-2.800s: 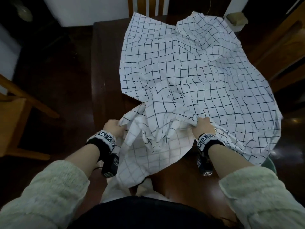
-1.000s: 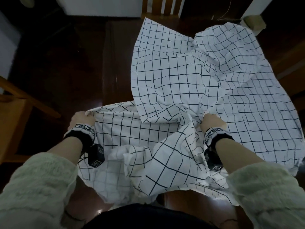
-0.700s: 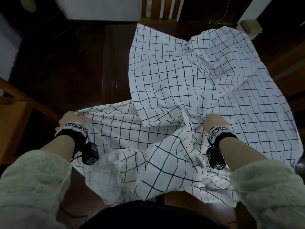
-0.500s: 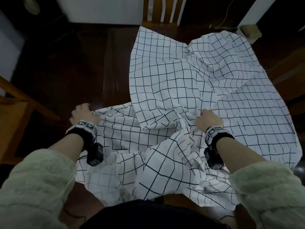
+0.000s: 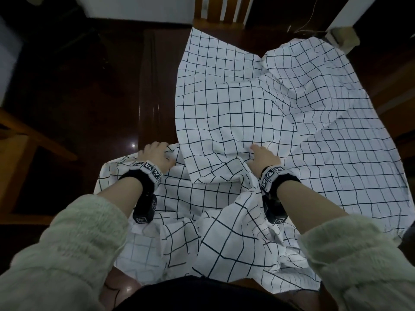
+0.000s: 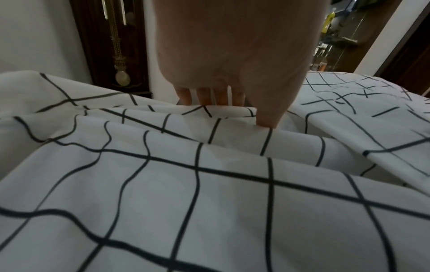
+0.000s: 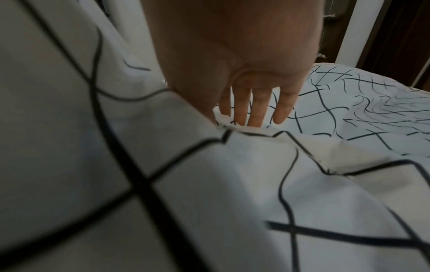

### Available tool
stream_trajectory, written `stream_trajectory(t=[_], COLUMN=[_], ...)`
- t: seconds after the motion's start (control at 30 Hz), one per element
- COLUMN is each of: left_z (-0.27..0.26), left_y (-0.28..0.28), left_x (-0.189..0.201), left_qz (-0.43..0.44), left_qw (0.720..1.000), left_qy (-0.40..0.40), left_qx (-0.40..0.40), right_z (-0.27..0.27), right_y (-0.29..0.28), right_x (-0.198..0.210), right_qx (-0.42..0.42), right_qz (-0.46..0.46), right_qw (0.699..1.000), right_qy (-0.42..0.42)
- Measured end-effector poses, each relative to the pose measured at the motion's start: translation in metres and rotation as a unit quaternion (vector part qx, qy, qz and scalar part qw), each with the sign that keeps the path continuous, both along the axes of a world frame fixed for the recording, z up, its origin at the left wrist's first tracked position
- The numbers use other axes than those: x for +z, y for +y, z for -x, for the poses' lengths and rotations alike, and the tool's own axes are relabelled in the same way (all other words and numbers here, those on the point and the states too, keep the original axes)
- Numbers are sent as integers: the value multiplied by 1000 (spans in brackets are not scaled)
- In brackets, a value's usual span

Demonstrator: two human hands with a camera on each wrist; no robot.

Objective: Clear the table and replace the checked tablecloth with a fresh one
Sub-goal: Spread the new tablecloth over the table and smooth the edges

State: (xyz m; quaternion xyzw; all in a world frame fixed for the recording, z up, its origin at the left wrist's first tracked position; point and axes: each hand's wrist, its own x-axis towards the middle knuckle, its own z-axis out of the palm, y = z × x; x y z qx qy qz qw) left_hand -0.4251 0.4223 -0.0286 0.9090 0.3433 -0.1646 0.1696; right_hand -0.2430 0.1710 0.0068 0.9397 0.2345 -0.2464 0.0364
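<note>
The white checked tablecloth (image 5: pixel 235 97) lies rumpled over the dark wooden table (image 5: pixel 152 86), folded back on itself with its near part bunched towards me. My left hand (image 5: pixel 157 153) is at the cloth's left edge. In the left wrist view it pinches a raised fold (image 6: pixel 221 114), thumb (image 6: pixel 267 117) on the near side and fingers behind. My right hand (image 5: pixel 261 153) rests on the cloth near the middle. In the right wrist view its fingers (image 7: pixel 256 110) are straight, tips touching the fabric, and the thumb is hidden behind a fold.
The left strip of the table is bare dark wood. A wooden chair (image 5: pixel 220 10) stands at the far side and another (image 5: pixel 15 153) at the left. A small beige box (image 5: pixel 343 39) sits beyond the far right corner. A pendulum clock (image 6: pixel 121 77) stands by the wall.
The bunched near part of the cloth has been spread out to the left. My left hand moved left, then forward along the edge. My right hand let go of its bunch and reached forward.
</note>
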Motion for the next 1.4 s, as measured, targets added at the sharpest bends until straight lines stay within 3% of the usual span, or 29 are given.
stream_trajectory(t=[0.17, 0.3, 0.47, 0.63, 0.77, 0.9, 1.07, 1.17, 1.27, 1.4], left_z=[1, 5, 17, 52, 61, 42, -2, -21, -31, -36], left_y=[6, 19, 62, 112, 112, 93, 67, 61, 60, 60], left_x=[-12, -4, 14, 27, 33, 31, 28, 20, 9, 0], left_qz=[-13, -11, -41, -16, -84, -71, -63, -59, -59, -71], left_qw=[1000, 999, 990, 960, 941, 967, 987, 993, 997, 997], left_qy=[-26, -32, 10, 37, 56, -22, -100, -82, -35, 18], left_qx=[-7, 34, 138, 276, 323, 242, 111, 61, 30, -4], right_z=[-4, -11, -25, -34, -38, -32, -29, -27, -26, -31], right_y=[10, 10, 7, -2, -10, 2, 29, 49, 62, 69], right_x=[-10, -6, 11, 22, 21, 18, 16, 14, 7, -3], right_qx=[-24, -18, -47, -82, -122, -119, 14, 76, 106, 77], right_qz=[43, 52, 54, 89, 111, 53, -112, -137, -105, -52], right_qw=[999, 998, 996, 989, 984, 989, 985, 979, 981, 991], right_qy=[-16, -26, -55, -86, -67, -70, -129, -128, -121, -100])
